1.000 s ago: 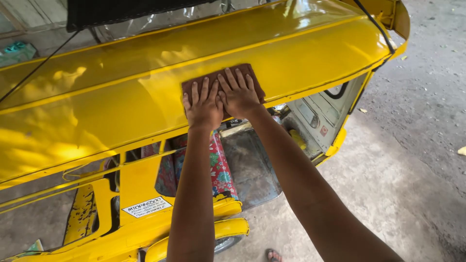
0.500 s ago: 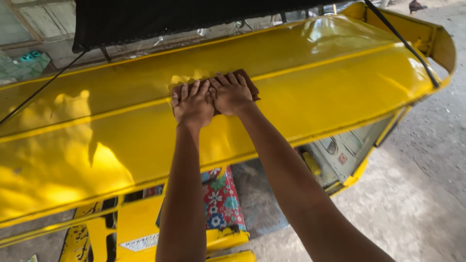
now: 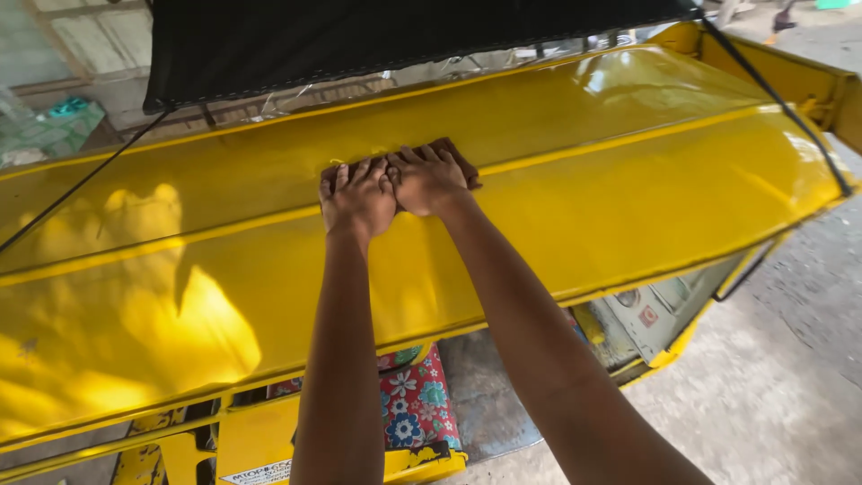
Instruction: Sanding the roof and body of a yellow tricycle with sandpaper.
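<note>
The left hand [image 3: 356, 196] is lying flat with its fingers spread, palm down, pressing on a dark brown cloth [image 3: 453, 154] that is showing only as a narrow edge beyond the fingertips. The right hand [image 3: 429, 178] is lying just beside it, thumbs touching, also flat and unclenched, pressing on the same cloth rather than gripping it. Most of the cloth is hidden under the two palms; it is resting on the upper part of a glossy yellow roof panel [image 3: 628, 198], just above a raised ridge that is running across the panel from left to right. Both forearms are reaching up from the bottom of the view to the middle of the roof.

Bright patches of sunlight are glaring on the left part of the panel. Above the roof's far edge, a black canopy [image 3: 377, 40] is hanging, with a black cord [image 3: 81, 184] slanting down across the left side and another running along the right corner. Below the roof's near edge, a floral-patterned seat cushion [image 3: 415, 404] is showing inside the vehicle, beside yellow frame parts. Grey concrete ground [image 3: 790, 395] is lying to the right.
</note>
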